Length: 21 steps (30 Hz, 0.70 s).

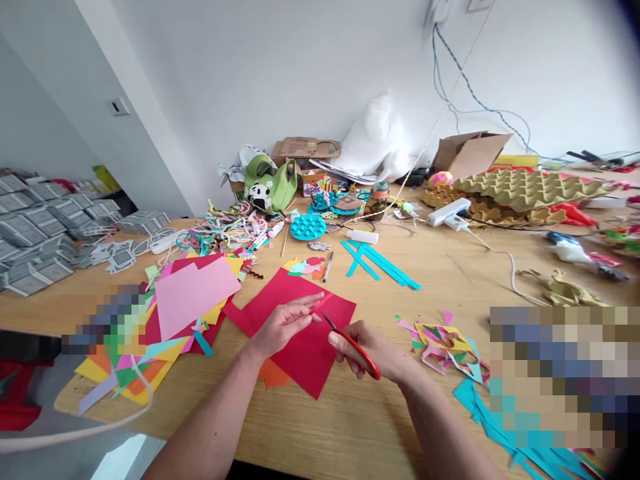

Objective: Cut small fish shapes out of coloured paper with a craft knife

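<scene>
My right hand (363, 350) grips a pair of scissors (354, 345) with red handles, blades pointing up and left. Between the fingers of my left hand (290, 323) is a narrow red paper strip (323, 303), its far end close to the scissor tips. Whether the blades touch the strip, I cannot tell. Below both hands lies a large red paper sheet (305, 367) on the wooden table, with an orange paper piece (275, 375) partly under its near edge.
Coloured paper sheets (195, 297) are piled at left. Blue paper strips (383, 263) lie beyond the hands; paper scraps (445, 343) are at right. Pipe cleaners (225, 230), a green bag (270, 187), egg trays (530, 187) and a white power strip (450, 211) stand farther back.
</scene>
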### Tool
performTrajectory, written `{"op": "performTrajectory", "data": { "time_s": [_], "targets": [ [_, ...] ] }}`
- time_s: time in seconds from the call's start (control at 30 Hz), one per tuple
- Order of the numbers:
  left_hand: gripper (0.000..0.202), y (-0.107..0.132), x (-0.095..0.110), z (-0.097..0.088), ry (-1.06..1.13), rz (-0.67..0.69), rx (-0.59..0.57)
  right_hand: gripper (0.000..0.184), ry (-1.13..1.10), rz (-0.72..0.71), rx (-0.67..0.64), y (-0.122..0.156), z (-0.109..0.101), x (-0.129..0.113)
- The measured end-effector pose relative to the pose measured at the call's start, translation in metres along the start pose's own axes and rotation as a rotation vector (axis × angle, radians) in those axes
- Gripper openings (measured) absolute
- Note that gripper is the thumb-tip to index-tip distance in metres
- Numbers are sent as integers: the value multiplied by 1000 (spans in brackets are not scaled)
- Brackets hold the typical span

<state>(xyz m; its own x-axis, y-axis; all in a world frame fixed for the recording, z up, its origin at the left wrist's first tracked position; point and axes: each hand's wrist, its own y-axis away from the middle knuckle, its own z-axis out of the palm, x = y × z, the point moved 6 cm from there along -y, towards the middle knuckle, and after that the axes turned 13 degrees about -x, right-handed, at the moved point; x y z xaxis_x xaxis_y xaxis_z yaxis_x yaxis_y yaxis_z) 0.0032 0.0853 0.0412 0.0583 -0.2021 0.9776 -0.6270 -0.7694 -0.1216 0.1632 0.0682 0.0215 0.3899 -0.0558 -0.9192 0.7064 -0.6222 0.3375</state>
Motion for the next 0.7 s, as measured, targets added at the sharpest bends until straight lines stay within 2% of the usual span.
{"op": "performTrajectory", "data": {
  "time_s": [0.13, 0.7],
  "targets": [
    [20, 0, 1, 5, 18, -22, -54, 66, 0, -17, -5, 2, 1, -5],
    [23, 0, 1, 6, -61, -62, -62, 62, -69, -99, -16, 2, 1, -10]
  ]
}}
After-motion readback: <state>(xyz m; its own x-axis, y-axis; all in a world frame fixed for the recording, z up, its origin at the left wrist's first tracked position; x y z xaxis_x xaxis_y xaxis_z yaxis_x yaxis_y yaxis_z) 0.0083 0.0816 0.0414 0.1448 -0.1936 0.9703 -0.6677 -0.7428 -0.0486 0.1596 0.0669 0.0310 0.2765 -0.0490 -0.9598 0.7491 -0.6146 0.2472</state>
